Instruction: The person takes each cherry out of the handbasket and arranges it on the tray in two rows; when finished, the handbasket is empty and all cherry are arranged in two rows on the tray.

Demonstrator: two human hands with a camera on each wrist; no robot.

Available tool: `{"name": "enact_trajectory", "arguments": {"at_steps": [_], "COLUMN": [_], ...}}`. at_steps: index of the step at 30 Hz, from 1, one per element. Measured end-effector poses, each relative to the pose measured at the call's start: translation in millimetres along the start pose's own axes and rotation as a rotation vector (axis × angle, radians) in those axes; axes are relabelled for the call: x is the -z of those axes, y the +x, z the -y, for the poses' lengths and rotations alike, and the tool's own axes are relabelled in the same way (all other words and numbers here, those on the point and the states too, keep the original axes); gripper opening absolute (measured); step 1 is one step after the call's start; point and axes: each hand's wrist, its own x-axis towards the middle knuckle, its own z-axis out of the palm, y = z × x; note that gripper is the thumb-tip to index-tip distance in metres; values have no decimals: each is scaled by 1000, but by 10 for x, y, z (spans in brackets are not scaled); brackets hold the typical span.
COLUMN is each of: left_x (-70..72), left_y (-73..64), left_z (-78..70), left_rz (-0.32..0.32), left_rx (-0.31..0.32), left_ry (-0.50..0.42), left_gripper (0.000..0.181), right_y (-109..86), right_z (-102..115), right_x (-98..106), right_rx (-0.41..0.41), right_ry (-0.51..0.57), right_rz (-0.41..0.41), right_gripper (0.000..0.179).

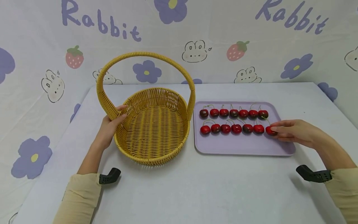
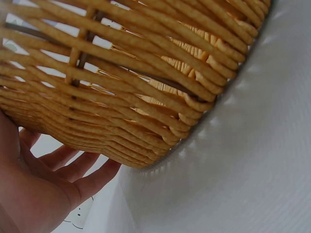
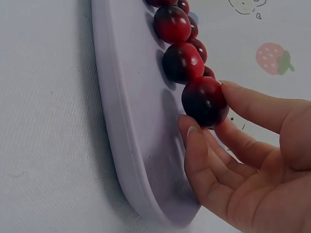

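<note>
My left hand grips the side of a round yellow woven basket where the arched handle meets the rim, thumb toward the inside. In the left wrist view, the fingers of that hand reach round the wicker wall. No fruit shows on the woven basket floor. At the right end of the front row, my right hand pinches a dark red cherry between thumb and fingers. The right wrist view shows this cherry close over the lilac tray.
Two rows of red and dark cherries with green stems lie on the tray, right of the basket. Both stand on a white-covered table. A patterned cloth hangs behind. Black wrist mounts stick out from both sleeves.
</note>
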Motion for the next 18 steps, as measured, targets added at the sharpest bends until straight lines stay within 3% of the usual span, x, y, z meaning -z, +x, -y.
{"name": "enact_trajectory", "arguments": {"at_steps": [18], "left_x": [-11], "left_y": [9], "left_z": [27], "left_rz": [-1], "left_rx": [-3], "left_ry": [-6], "left_gripper": [48], "right_y": [68], "right_z": [61], "right_x": [-54], "right_rx": [-21], "right_ry": [-88], "right_rz": [-13], "right_gripper": [60]}}
